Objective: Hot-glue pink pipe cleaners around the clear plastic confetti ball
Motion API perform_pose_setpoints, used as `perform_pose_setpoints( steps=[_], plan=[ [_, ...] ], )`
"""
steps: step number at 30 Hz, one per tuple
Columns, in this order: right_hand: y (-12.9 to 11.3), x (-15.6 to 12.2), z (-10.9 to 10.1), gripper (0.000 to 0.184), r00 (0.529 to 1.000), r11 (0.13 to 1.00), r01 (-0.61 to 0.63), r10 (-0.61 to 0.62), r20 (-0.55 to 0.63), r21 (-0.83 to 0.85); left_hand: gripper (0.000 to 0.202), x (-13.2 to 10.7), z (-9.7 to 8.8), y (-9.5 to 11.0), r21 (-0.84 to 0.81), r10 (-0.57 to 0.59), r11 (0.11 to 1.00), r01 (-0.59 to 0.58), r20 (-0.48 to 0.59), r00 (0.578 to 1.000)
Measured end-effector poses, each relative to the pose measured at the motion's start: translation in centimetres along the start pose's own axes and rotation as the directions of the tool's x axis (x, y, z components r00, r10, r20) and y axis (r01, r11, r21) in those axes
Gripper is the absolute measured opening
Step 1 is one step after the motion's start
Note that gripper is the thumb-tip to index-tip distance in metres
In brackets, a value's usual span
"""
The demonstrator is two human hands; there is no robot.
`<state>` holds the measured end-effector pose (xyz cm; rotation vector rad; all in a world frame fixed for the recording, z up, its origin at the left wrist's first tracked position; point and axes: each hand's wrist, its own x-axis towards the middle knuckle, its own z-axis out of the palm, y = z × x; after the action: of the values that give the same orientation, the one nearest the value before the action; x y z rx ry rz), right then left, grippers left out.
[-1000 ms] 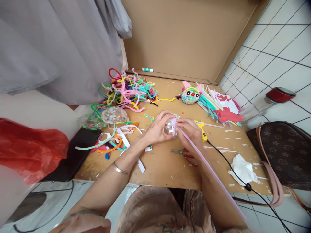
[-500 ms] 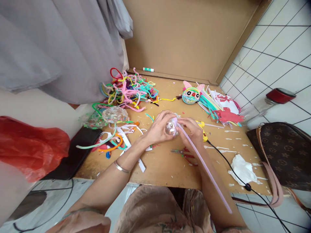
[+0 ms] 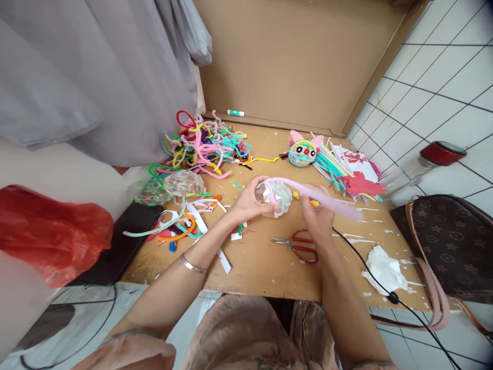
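Head | white-streaked tabletop (image 3: 256, 275) | tiled wall (image 3: 427, 95) | left hand (image 3: 248, 201) gripping clear ball (image 3: 284, 199) | right hand (image 3: 319, 217) grip unclear

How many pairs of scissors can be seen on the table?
1: the red-handled scissors lie on the table near the right hand. The pipe-cleaner pile may hide others.

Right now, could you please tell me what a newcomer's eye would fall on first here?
Probably the tangled heap of bright pipe cleaners at the table's back left, then the pink-eared animal face at the back right. In the middle, the left hand holds a clear ball crossed by a lilac strip, which trails past the right hand.
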<state>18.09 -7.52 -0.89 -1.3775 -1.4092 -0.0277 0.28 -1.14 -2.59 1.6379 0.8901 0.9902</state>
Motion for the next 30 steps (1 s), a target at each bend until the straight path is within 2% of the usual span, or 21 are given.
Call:
perform_pose_setpoints(
  steps=[5,8,11,15,19,21,24,27,29,30],
  plan=[
    [1.8,0.6,-0.4,0.023,0.989,0.990,-0.119,0.111,-0.101,-0.072,0.083,0.1,-0.3,0.1,-0.084,-0.060,0.995,0.062,0.030,0.998],
    [2.9,0.8,-0.7,0.025,0.987,0.963,-0.139,0.115,-0.114,-0.230,0.083,0.3,-0.5,0.1,-0.069,-0.061,0.996,0.061,0.008,0.998],
    [3.7,1.1,-1.1,0.027,0.988,0.865,-0.155,0.146,-0.055,-0.478,0.082,0.5,-0.7,0.0,-0.076,-0.077,0.994,0.075,-0.023,0.997],
    [4.6,1.4,-1.4,0.034,0.946,0.697,-0.170,0.313,0.083,-0.696,0.084,0.8,-0.9,-0.2,-0.165,-0.093,0.983,0.082,-0.060,0.994],
    [6.1,1.6,-1.1,0.043,0.895,0.655,-0.134,0.402,0.193,-0.743,0.080,0.9,-0.9,-0.2,-0.257,-0.104,0.963,0.077,-0.092,0.990],
    [6.5,1.6,-1.0,0.046,0.872,0.598,-0.110,0.441,0.211,-0.794,0.081,0.9,-0.9,-0.2,-0.286,-0.115,0.954,0.087,-0.084,0.990],
    [6.4,1.6,-0.9,0.045,0.864,0.506,-0.103,0.472,0.175,-0.856,0.082,0.9,-1.0,-0.1,-0.296,-0.141,0.949,0.111,-0.082,0.987],
    [5.6,1.7,-1.4,0.042,0.815,0.421,-0.158,0.566,0.123,-0.893,0.080,0.9,-1.0,-0.1,-0.255,-0.141,0.960,0.116,-0.083,0.987],
    [5.0,1.9,-1.9,0.044,0.807,0.408,-0.186,0.582,0.098,-0.894,0.079,0.9,-1.0,-0.2,-0.237,-0.132,0.965,0.110,-0.076,0.988],
    [4.8,2.0,-2.3,0.046,0.817,0.415,-0.199,0.570,0.083,-0.888,0.079,0.8,-1.0,-0.2,-0.241,-0.127,0.965,0.108,-0.066,0.990]
  ],
)
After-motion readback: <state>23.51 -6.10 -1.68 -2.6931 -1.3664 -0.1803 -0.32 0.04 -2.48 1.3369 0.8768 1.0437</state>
